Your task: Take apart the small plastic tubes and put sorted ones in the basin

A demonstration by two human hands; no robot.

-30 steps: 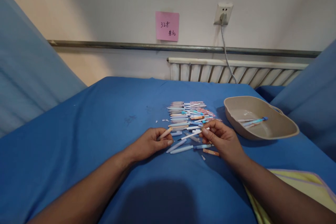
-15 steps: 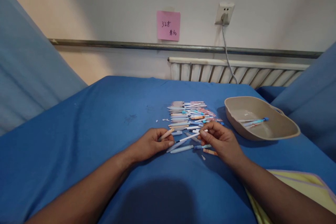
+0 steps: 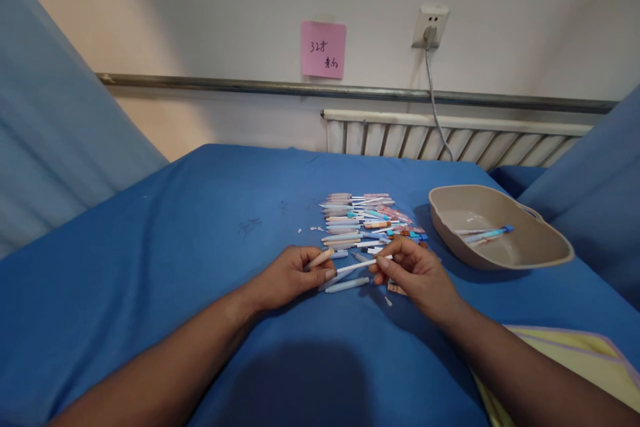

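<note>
The left hand [image 3: 303,277] is curled around a peach pen tube [image 3: 321,257], and the tube's end pokes out past the fingers. The right hand [image 3: 415,273] pinches a thin white ink stick [image 3: 357,267] between its thumb and fingers. The stick goes across the gap between the hands, and its other end is at the left thumb; I cannot tell if that thumb is pinching it too. Both hands are low over a blue cloth [image 3: 200,240]. Just behind them, lots of pen parts [image 3: 343,223] lie in rows, pale tubes on the left and pink, blue and orange pieces on the right. A pale blue tube [image 3: 347,285] lies between the hands, on the cloth. An orange piece [image 3: 397,287] is partly hidden by the right hand, and a tiny clear tip [image 3: 389,301] sits near it. To the right is a tan tub [image 3: 545,250] with a few pens [image 3: 485,235] in it. A yellow cloth [image 3: 565,353] lies partly under the right arm. A pink note [image 3: 323,50] is stuck on the wall.
</note>
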